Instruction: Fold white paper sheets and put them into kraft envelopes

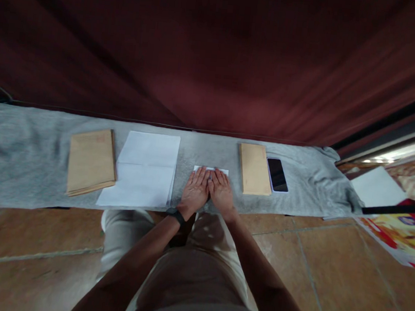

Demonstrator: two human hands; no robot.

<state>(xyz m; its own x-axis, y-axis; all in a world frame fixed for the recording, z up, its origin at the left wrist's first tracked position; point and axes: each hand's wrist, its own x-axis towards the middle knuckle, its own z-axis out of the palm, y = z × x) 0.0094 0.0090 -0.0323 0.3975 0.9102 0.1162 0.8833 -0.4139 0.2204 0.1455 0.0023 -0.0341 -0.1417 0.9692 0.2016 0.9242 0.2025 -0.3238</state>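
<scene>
Both hands lie flat, side by side, on a small white sheet of paper (211, 168) that looks folded. Only its far edge shows; my palms cover the rest. My left hand (196, 188) has a dark band on its wrist and its fingers stretched forward. My right hand (220, 191) rests beside it in the same way, thumbs close together. Left of my hands is a pile of white paper sheets (143, 169) with a crease across the top one. To the right lies a stack of small brown envelopes (255, 170).
A stack of larger brown envelopes (91, 161) sits at the left, touching the white sheets. A phone (278, 175) lies right of the small envelopes. Grey cloth (45, 159) covers the narrow bench. Behind it hangs a dark red curtain (209, 58). A colourful printed box (401, 233) stands at far right.
</scene>
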